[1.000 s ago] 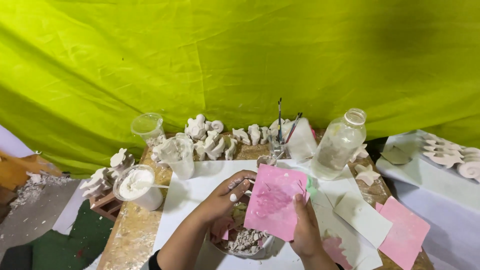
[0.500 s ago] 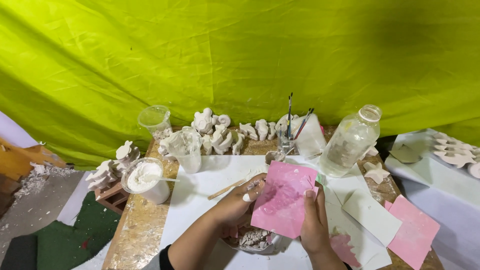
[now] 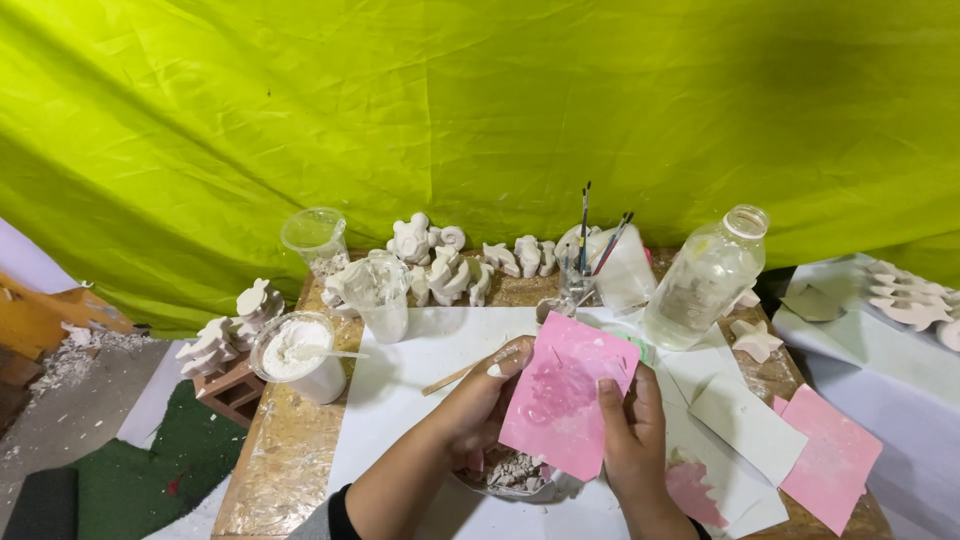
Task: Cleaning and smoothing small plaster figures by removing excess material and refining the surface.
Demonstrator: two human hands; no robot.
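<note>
Green cloth (image 3: 480, 100) is hanging as the backdrop behind a wooden table (image 3: 290, 450) covered with white sheets. Nearest, both hands are working together on a pink mould (image 3: 565, 395): the left hand (image 3: 480, 400) is gripping its left edge, thumb on top, while the right hand (image 3: 630, 430) is pinching its lower right edge, fingers (image 3: 608, 395) pressing on the face. Compared with the views a moment earlier, the mould is now being held more upright and slightly higher, its face turned toward the viewer; the hands are keeping the same grip, which suggests the mould is being flexed or inspected over the bowl. Directly beneath it, a clear bowl (image 3: 515, 475) is holding white plaster rubble. A thin wooden stick (image 3: 450, 378) is lying just behind the left hand. Further pink moulds (image 3: 830, 455) are lying to the right. At mid-distance, a white cup (image 3: 300, 355) is holding white powder or paste with a stirrer; a clear cup (image 3: 380, 295) is smeared inside with white residue. Farther back, an empty-looking clear cup (image 3: 315, 235), a jar of brushes (image 3: 580, 270) and a clear bottle (image 3: 705, 280), uncapped and with contents that cannot be told, are standing beside white plaster figures (image 3: 440, 260).
</note>
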